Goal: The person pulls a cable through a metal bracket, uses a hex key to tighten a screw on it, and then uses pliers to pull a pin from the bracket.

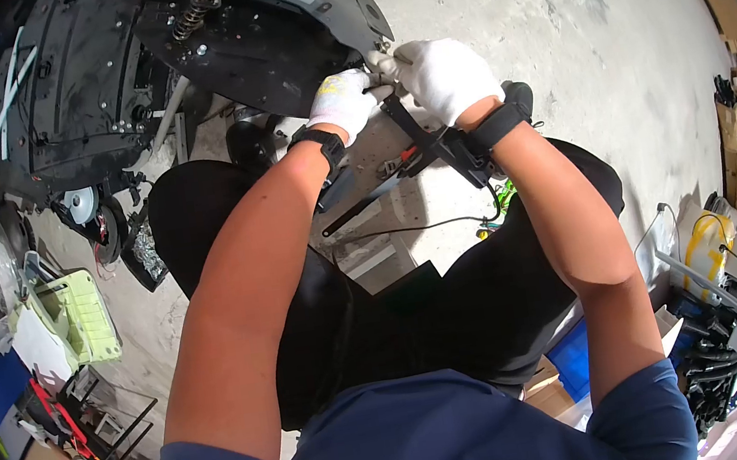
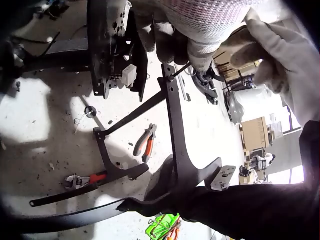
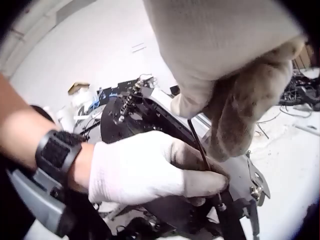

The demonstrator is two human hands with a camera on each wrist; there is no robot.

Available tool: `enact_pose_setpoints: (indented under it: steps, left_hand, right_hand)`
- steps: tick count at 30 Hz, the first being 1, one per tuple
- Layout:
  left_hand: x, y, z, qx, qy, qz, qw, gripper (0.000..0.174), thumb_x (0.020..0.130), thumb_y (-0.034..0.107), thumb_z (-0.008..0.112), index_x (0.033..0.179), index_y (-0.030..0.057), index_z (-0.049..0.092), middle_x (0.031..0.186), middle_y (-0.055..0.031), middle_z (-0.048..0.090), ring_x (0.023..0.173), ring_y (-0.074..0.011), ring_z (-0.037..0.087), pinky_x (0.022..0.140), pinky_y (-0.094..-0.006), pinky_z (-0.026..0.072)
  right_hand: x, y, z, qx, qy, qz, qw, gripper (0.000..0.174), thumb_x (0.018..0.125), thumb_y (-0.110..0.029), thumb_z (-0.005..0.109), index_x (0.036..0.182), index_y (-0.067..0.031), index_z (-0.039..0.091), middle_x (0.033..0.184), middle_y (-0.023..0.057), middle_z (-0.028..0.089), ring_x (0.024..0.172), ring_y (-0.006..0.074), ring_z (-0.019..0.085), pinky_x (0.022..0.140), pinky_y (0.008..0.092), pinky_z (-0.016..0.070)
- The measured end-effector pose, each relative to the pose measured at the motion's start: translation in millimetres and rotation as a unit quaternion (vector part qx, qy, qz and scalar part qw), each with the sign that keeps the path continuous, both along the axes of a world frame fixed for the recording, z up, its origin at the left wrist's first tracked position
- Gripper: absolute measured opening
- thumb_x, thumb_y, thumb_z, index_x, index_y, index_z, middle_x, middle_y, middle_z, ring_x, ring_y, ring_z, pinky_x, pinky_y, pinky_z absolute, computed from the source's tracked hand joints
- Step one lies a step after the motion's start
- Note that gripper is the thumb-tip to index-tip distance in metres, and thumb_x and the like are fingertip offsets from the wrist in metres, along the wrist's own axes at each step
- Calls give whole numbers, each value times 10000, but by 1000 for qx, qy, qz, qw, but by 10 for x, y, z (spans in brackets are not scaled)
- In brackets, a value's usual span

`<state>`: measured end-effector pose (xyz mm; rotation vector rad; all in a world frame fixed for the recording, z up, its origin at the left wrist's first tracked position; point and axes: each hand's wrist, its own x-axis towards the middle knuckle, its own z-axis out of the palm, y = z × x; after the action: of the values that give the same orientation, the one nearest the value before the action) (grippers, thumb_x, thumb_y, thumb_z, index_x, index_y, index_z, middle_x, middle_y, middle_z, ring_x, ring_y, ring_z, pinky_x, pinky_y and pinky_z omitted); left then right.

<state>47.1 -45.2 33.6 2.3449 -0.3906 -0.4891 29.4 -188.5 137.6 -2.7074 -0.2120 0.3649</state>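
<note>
Both hands wear white knit gloves and meet at the end of a black metal bracket [image 2: 173,115]. My right hand [image 1: 447,80] pinches the upper end of a hex key [image 3: 198,142], a thin dark rod. My left hand [image 1: 343,103] has its thumb and fingers around the rod lower down, just above a bolt [image 3: 221,206] in the bracket. In the left wrist view, the rod slants from under the left hand's fingers [image 2: 200,56] to the bracket's upper holes. The right hand [image 2: 285,55] is beside it there. The left fingertips partly cover the rod.
A large black vehicle underbody [image 1: 88,81] with a coil spring [image 1: 198,10] lies at the upper left. Pliers [image 2: 146,142] and an adjustable wrench [image 2: 82,180] lie on the concrete floor. A pale green case [image 1: 77,315] sits at the left, near a tray of small hardware [image 1: 146,250].
</note>
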Motion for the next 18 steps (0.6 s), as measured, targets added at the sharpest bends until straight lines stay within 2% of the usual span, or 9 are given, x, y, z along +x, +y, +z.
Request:
enact_pose_setpoints:
  steps: [1,3,5,9,11,12,14,15,18]
  left_hand:
    - [-11,-12,60,-5,8,-1,1000,255,770,255,655,924,51,643,917,-156,624,837,-314,590,754,-356,455]
    - [-7,-5,-25,-8,-33,-22,999,270,768,285,652,913,58,649,910,-149,623,839,-316,587,760,-362,456]
    - [8,9,-87,5,-33,-31,999,280,760,291,648,913,55,648,908,-143,623,839,-315,587,761,-360,458]
    - [-9,39,-78,27,-82,-56,995,255,746,257,653,906,60,648,902,-135,626,841,-310,588,761,-356,459]
    - [-16,21,-45,9,-58,-43,997,227,740,227,654,892,59,647,889,-131,627,843,-299,593,758,-346,458]
    - [-17,20,-30,8,-57,-46,997,227,740,227,654,892,59,647,889,-131,627,843,-299,593,758,-346,458]
    - [-24,21,-4,-19,-35,-45,998,214,742,210,652,883,50,643,881,-132,628,840,-292,597,751,-340,456]
    - [-51,16,76,-46,-2,-25,999,220,744,207,649,885,39,639,881,-137,627,835,-286,599,747,-333,454]
    - [-39,10,72,-23,-12,-26,999,206,765,180,621,915,40,642,905,-145,624,854,-288,596,751,-322,451]
  right_hand:
    - [8,-22,26,3,75,-41,996,375,860,-404,471,810,-73,641,776,149,630,785,317,606,712,395,468]
    - [-22,-99,-76,16,56,-30,998,342,846,-391,500,861,-80,643,816,154,632,799,315,605,711,392,469]
    - [-47,-131,-124,28,-31,73,996,299,836,-360,531,870,-88,648,835,155,633,796,320,605,715,387,469]
    - [-62,-137,-178,42,-2,91,995,217,819,-291,550,855,-101,650,806,140,633,770,320,610,691,385,479]
    - [-49,-170,-169,-42,-73,158,984,173,798,-241,548,838,-109,653,784,120,633,743,310,617,653,373,490]
    - [-43,-167,-126,-43,-73,154,984,173,798,-241,548,838,-109,653,784,120,633,743,310,617,653,373,490]
    - [-40,-151,-52,-142,-149,213,955,143,764,-201,552,801,-113,659,761,109,633,712,293,623,615,361,497]
    - [-41,-147,-48,-102,-177,208,957,132,750,-184,552,765,-113,662,744,110,632,699,282,625,604,354,497]
    - [-36,-122,-71,-131,-153,188,961,135,759,-188,551,757,-109,661,744,125,631,718,298,625,625,366,498]
